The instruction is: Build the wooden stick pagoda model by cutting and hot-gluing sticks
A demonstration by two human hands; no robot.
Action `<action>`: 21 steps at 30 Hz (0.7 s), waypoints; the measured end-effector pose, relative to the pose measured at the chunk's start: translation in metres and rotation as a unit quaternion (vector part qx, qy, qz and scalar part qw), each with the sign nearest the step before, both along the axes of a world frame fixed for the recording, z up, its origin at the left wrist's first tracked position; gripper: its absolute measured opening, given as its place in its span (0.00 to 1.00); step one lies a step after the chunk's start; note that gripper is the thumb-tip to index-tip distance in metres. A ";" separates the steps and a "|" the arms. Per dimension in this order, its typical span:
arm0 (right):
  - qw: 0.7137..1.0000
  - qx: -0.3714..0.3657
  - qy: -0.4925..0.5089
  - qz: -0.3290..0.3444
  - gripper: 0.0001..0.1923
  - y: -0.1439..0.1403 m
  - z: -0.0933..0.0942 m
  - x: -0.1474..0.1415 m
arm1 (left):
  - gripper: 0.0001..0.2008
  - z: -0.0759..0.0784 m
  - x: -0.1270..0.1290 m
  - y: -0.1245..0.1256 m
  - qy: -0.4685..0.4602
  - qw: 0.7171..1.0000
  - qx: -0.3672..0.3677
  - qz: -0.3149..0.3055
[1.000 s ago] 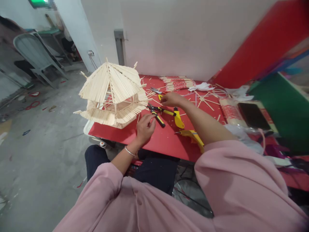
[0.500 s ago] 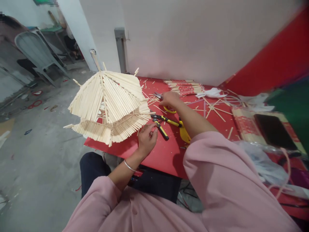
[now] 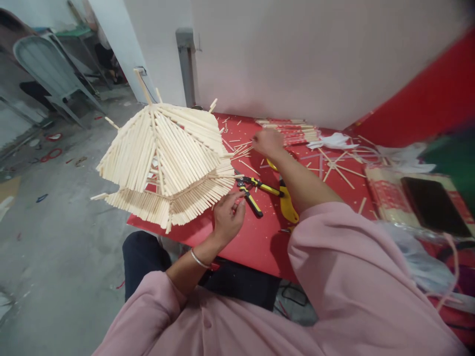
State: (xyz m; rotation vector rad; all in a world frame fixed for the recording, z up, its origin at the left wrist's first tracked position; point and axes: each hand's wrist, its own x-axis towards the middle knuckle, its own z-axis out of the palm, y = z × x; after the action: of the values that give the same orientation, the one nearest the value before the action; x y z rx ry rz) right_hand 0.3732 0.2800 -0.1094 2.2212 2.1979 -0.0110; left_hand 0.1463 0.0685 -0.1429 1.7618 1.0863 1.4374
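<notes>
A model house made of pale wooden sticks (image 3: 178, 153), with a two-tiered roof, stands at the left end of the red table. My left hand (image 3: 229, 217) is beside its lower right edge, fingers curled in and thumb close to them; anything inside is hidden. Just beyond it lie pliers (image 3: 254, 202) with black and yellow handles. Across the table my right hand (image 3: 269, 142) is closed above loose sticks (image 3: 241, 150), with its grip hidden from view. A yellow tool (image 3: 287, 205) lies partly under my right forearm.
Packs of sticks (image 3: 302, 132) lie along the wall. Sticks joined in a star (image 3: 337, 167), white tissue (image 3: 332, 141) and a dark phone (image 3: 434, 205) on a stick pack are to the right. A chair (image 3: 48, 66) and a seated person are at far left.
My right hand has shifted slightly right and up, and the metal tool tips seen at its fingers no longer show. My left hand has stayed beside the model. The view has moved a little.
</notes>
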 end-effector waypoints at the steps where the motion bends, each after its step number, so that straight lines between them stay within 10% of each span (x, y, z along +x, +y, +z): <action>1: 1.000 0.001 0.001 0.022 0.26 0.006 0.000 -0.009 | 0.10 0.001 0.000 0.000 0.001 1.000 -0.005 0.000; 12: 0.997 -0.026 -0.033 0.060 0.24 0.040 0.001 -0.068 | 0.10 -0.006 0.006 0.001 0.001 1.000 0.018 0.018; 21: 0.993 0.012 0.064 0.097 0.17 -0.085 0.096 -0.041 | 0.07 0.000 -0.003 -0.009 -0.076 0.993 -0.039 -0.076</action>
State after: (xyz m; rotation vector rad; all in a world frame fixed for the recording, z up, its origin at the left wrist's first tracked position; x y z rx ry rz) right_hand 0.3325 0.1951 -0.0131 2.0628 2.4853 -0.1280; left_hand 0.1437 0.0593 -0.1428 1.6145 0.8981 1.3921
